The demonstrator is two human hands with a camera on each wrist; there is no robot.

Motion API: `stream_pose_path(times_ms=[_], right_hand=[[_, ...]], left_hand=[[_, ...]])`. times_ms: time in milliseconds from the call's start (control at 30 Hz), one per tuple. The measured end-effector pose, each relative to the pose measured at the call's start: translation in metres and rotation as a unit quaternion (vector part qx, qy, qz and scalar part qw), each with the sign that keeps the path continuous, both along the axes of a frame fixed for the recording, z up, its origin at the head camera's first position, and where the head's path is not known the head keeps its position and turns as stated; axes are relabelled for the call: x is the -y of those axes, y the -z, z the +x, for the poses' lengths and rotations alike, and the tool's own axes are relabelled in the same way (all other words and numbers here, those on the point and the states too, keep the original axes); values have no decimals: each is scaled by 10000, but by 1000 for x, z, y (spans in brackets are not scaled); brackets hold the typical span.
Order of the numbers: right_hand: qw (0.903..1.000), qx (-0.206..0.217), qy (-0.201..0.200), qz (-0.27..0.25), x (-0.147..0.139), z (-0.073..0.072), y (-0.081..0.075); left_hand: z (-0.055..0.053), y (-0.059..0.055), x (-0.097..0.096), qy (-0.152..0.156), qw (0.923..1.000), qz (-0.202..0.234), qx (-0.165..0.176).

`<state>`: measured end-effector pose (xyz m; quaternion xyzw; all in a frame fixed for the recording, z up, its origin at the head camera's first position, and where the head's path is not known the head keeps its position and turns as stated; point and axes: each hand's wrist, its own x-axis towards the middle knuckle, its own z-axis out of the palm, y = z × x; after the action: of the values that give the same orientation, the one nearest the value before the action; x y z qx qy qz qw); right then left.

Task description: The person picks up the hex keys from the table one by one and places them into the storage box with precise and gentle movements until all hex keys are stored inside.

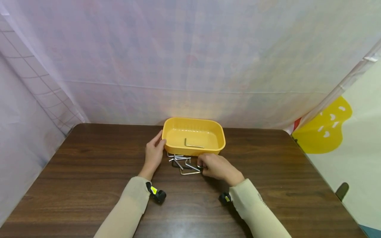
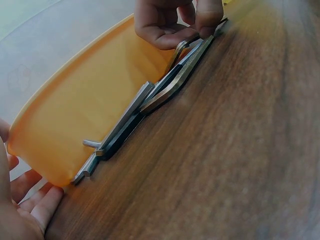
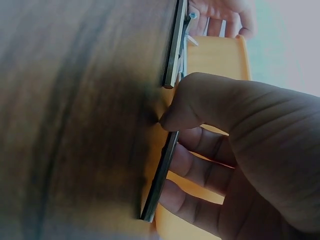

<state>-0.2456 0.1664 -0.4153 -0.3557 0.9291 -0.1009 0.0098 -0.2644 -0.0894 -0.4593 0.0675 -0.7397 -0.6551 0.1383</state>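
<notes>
A yellow plastic bin [image 1: 193, 152] stands near the table's back edge, with one hex key [image 1: 194, 146] lying inside it. My left hand [image 1: 154, 152] touches the bin's left end, its fingers fairly straight against the wall. In front of the bin lies a loose pile of L-shaped hex keys [image 2: 120, 125], several silver, others darker or brassy. At the pile's right side my right hand [image 1: 218, 167] pinches a dark hex key [image 3: 161, 180] between thumb and fingers, low over the tabletop. Part of that key is hidden behind the thumb in the right wrist view.
The dark wood-grain table [image 1: 98, 185] spreads out on both sides and toward me. A pale curtain [image 1: 190, 66] hangs right behind the bin. To the right, a yellow patterned shape [image 1: 322, 132] shows beyond the table's edge.
</notes>
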Motion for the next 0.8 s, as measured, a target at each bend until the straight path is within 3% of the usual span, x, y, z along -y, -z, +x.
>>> stream_pose_path(times_ms=[467, 800], right_hand=[[9982, -590, 67, -28, 1, 4, -3], [9986, -498, -14, -159, 3, 8, -15]], left_hand=[[1, -1, -1, -76, 9999, 59, 96], [0, -1, -2, -117, 9999, -15, 15]])
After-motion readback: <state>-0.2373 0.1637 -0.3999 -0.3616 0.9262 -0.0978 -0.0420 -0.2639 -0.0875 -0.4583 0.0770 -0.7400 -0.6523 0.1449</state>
